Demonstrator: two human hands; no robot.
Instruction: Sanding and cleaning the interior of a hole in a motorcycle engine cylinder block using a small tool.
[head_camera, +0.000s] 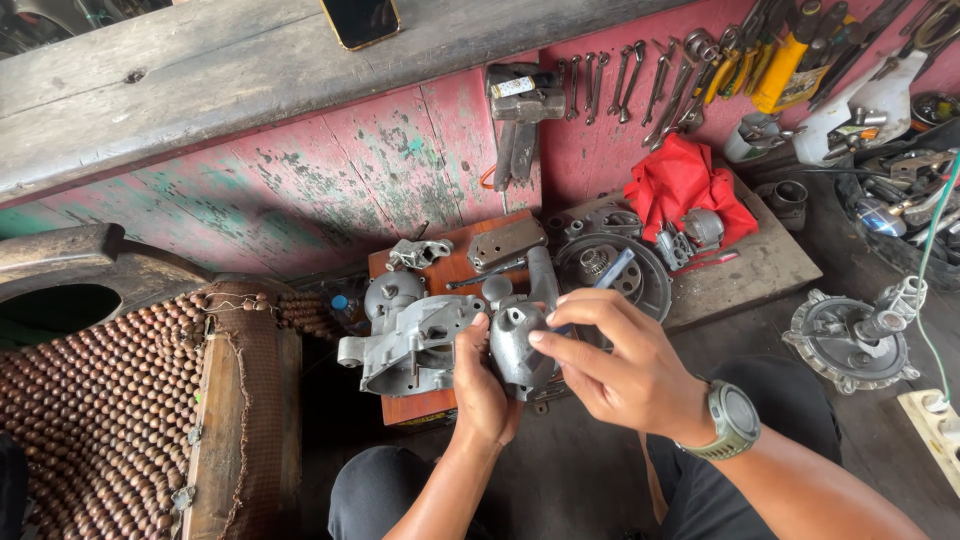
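A pink wall (400, 170) with flaking paint and green patches fills the back, and a weathered grey wooden ledge (200, 70) runs along its top. Wrenches (640, 80) hang in a row on the wall towards the right. Down at the left sits a seat covered in brown wooden beads (100, 400). The floor (560, 470) is dark and grimy. Daylight falls evenly, without hard shadows.

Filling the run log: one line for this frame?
left hand: holds grey metal housing | right hand: fingers on housing, blue tool | near: larger casting, red rag
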